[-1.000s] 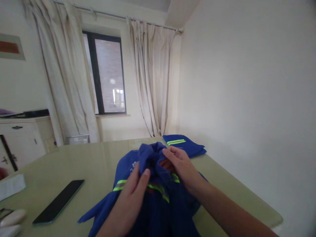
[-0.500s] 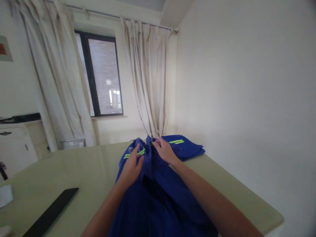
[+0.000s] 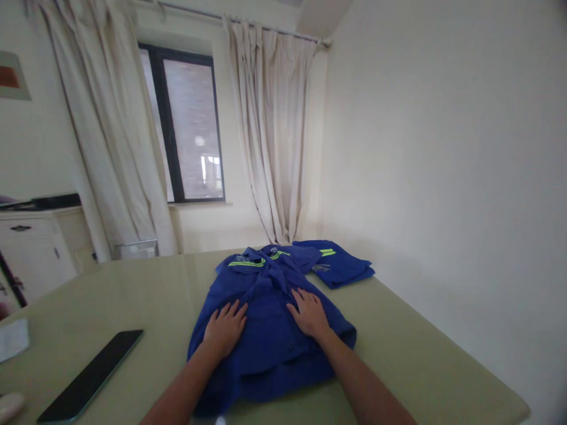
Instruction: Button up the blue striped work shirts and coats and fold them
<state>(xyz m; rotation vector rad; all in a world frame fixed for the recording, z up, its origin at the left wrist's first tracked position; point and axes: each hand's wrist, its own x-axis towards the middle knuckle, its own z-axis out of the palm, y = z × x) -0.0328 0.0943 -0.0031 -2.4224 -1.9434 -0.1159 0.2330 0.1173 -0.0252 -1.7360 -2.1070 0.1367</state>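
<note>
Wht wall (image 3: 443,147) R; dk-framed window (image 3: 192,127) btwn curtains (image 3: 283,124); wht cabinet (image 3: 38,248) L.

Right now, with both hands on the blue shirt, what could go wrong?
Possibly three things. The left hand and right hand lie flat on the shirt, whose front is rumpled beyond them, so pressing could set creases. The shirt's far-right sleeve meets the folded blue garment, so a tug might disturb it. A sideways left-arm sweep could nudge the dark flat device.

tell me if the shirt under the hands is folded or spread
Spread, though creased: the blue shirt lies laid out along the table, left hand and right hand palm-down on it.
</note>
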